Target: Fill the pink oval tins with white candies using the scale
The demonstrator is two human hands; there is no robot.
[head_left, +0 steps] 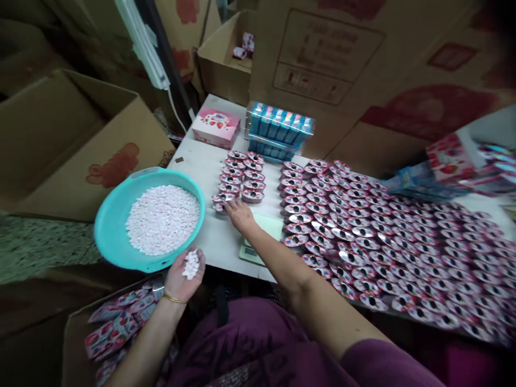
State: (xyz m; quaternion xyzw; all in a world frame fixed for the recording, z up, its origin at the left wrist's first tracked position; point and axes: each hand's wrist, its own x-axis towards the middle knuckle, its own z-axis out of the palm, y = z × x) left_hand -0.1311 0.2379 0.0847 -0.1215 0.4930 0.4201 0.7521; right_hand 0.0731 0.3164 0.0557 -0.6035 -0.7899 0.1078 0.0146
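Note:
My left hand (186, 275) is cupped palm up at the near rim of a turquoise basin (105, 228), with a small heap of white candies (191, 264) in it. A large pile of the same white pellet-like candies (165, 219) fills much of the basin. On the white table, my right hand (241, 216) has its fingertips at a small pink packet (220, 207), the nearest of a short two-column group. Its fingers partly cover that packet. A pale green scale (250, 255) lies beneath my right forearm, partly hidden.
Many upright pink packets (363, 232) with dark top openings cover the table's right side. Behind stand a pink strawberry box (216, 128) and a clear rack of blue packs (280, 126). Cartons surround the table; one below left (72, 344) holds strawberry-printed packets (115, 330).

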